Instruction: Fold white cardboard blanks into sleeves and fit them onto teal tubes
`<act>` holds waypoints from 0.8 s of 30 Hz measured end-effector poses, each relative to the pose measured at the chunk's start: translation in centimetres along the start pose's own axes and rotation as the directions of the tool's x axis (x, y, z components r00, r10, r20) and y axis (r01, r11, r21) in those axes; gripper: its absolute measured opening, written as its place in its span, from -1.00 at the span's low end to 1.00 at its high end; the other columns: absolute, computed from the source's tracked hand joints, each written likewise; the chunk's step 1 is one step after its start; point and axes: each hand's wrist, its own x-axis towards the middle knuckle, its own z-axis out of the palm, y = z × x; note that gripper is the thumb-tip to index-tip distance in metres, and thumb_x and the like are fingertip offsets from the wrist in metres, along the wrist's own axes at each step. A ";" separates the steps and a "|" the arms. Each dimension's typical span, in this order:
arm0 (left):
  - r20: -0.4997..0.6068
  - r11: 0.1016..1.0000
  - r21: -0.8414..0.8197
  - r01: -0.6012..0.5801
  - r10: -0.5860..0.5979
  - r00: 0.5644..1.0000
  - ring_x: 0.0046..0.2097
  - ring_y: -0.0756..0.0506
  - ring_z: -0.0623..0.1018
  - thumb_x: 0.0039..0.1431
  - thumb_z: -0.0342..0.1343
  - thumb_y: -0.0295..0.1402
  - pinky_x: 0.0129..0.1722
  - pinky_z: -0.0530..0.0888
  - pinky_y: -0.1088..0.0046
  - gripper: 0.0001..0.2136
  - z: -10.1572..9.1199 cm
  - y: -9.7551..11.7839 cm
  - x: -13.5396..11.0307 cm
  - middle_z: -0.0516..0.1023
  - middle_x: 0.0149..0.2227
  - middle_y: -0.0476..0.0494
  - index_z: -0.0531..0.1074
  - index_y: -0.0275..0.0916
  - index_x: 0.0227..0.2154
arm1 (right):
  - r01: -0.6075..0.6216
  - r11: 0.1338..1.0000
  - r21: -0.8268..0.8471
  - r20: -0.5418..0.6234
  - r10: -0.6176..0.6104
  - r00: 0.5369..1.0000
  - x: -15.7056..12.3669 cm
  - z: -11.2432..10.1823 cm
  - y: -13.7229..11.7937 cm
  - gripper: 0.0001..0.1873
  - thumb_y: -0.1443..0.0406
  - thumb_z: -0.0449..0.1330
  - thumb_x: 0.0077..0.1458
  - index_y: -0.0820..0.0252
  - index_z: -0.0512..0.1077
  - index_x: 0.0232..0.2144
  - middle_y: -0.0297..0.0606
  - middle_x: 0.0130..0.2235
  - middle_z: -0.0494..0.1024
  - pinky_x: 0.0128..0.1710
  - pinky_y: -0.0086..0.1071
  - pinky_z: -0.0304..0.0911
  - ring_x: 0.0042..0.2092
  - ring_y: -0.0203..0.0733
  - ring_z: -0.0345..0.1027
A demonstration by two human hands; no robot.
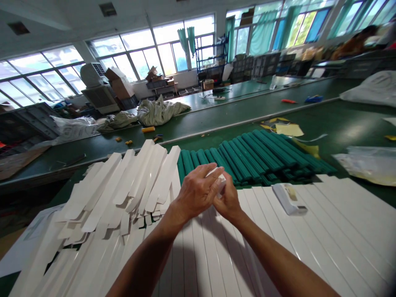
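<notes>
My left hand and my right hand meet above the table, with their fingers closed around a small folded piece of white card. Much of that piece is hidden by my fingers. Beneath my hands lies a row of long, scored white card sheets. A heap of die-cut white card strips sits to the left of my left hand. Dark green long bars are stacked just beyond my fingertips. A white tape dispenser rests on the sheets to the right of my right hand.
A long green workbench runs behind this table, holding pale sacks, small tools and an orange-handled tool. Yellow paper and plastic bags lie on my table. A person is at the far right, near the windows.
</notes>
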 end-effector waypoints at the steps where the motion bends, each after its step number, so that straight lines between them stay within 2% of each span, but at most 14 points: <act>1: -0.020 0.999 0.018 -0.031 0.032 0.999 0.12 -0.16 0.48 0.35 -0.11 -0.37 0.11 0.48 0.18 -0.68 0.2 0.0 0.0 0.48 0.07 -0.31 0.40 -0.31 0.06 | 0.003 1.000 0.004 0.010 -0.003 1.000 0.1 0.0 0.0 -0.30 0.27 0.23 -0.01 0.21 0.11 0.17 0.00 0.04 0.43 -0.02 -0.05 0.35 0.05 0.08 0.37; 3: -0.074 0.997 0.038 -0.070 0.073 0.995 0.18 -0.17 0.43 0.34 -0.11 -0.41 0.17 0.43 0.17 -0.69 0.9 0.0 0.0 0.47 0.10 -0.36 0.39 -0.38 0.04 | 0.020 1.000 0.003 0.030 -0.021 0.999 0.3 0.1 -0.1 -0.31 0.28 0.21 0.00 0.20 0.10 0.17 -0.01 0.02 0.44 -0.04 -0.06 0.36 0.04 0.07 0.38; 6: -0.129 0.995 0.080 -0.063 0.073 0.989 0.22 -0.18 0.40 0.33 -0.11 -0.41 0.20 0.40 0.14 -0.67 2.2 -0.1 -0.3 0.45 0.13 -0.37 0.36 -0.39 0.07 | 0.059 0.998 -0.011 0.038 -0.059 0.998 0.5 -0.1 -0.2 -0.31 0.29 0.18 0.00 0.20 0.09 0.18 -0.02 0.01 0.43 -0.08 -0.07 0.38 -0.04 0.03 0.41; 11: -0.055 0.971 0.208 -0.118 0.132 0.990 0.30 -0.27 0.26 0.33 -0.07 -0.37 0.19 0.40 0.07 -0.60 2.6 -0.3 -1.0 0.30 0.24 -0.40 0.26 -0.41 0.17 | 0.011 1.000 0.013 0.046 -0.012 0.999 0.5 -0.8 -0.3 -0.28 0.27 0.20 -0.03 0.22 0.12 0.18 -0.07 -0.08 0.47 -0.17 -0.11 0.38 -0.20 -0.03 0.42; 14: -0.001 0.955 0.256 -0.149 0.154 0.988 0.29 -0.28 0.27 0.32 -0.06 -0.40 0.17 0.41 0.08 -0.60 2.3 -0.6 -1.2 0.30 0.24 -0.37 0.25 -0.41 0.18 | 0.026 0.999 0.032 0.084 -0.029 0.996 0.6 -0.9 -0.4 -0.27 0.28 0.23 -0.04 0.23 0.10 0.18 -0.08 -0.07 0.45 -0.12 -0.12 0.37 -0.12 0.01 0.40; 19: -0.051 0.974 0.171 -0.150 0.161 0.986 0.26 -0.20 0.32 0.32 -0.09 -0.45 0.19 0.40 0.12 -0.60 2.3 -1.1 -1.1 0.35 0.21 -0.35 0.22 -0.36 0.20 | 0.065 0.998 0.012 0.179 -0.066 0.982 1.4 -1.0 -0.9 -0.34 0.28 0.17 0.05 0.26 0.07 0.17 -0.01 0.01 0.39 -0.05 -0.09 0.34 -0.02 0.01 0.35; 22: -0.058 0.981 0.153 -0.121 0.131 0.990 0.20 -0.22 0.39 0.30 -0.07 -0.48 0.12 0.45 0.10 -0.61 2.5 -1.2 -1.2 0.36 0.20 -0.33 0.25 -0.30 0.18 | 0.201 0.978 -0.060 0.299 -0.174 0.938 1.6 -3.0 -0.6 -0.35 0.19 0.20 0.07 0.25 0.15 0.17 0.01 0.08 0.36 0.09 -0.03 0.22 0.10 0.05 0.26; 23: -0.060 0.981 0.157 -0.110 0.120 0.991 0.17 -0.23 0.40 0.29 -0.06 -0.49 0.08 0.47 0.10 -0.60 2.6 -1.2 -1.3 0.36 0.21 -0.33 0.26 -0.28 0.18 | 0.232 0.966 -0.114 0.323 -0.184 0.928 1.4 -4.4 -0.2 -0.35 0.17 0.21 0.07 0.22 0.18 0.18 0.00 0.12 0.33 0.15 -0.01 0.15 0.16 0.06 0.20; 24: -0.062 0.982 0.162 -0.101 0.112 0.992 0.15 -0.23 0.42 0.28 -0.05 -0.50 0.05 0.49 0.10 -0.59 2.6 -1.2 -1.5 0.36 0.21 -0.32 0.26 -0.25 0.18 | 0.223 0.956 -0.190 0.299 -0.159 0.941 1.0 -6.1 0.4 -0.38 0.15 0.19 0.10 0.20 0.22 0.18 -0.02 0.15 0.31 0.19 0.00 0.08 0.20 0.06 0.15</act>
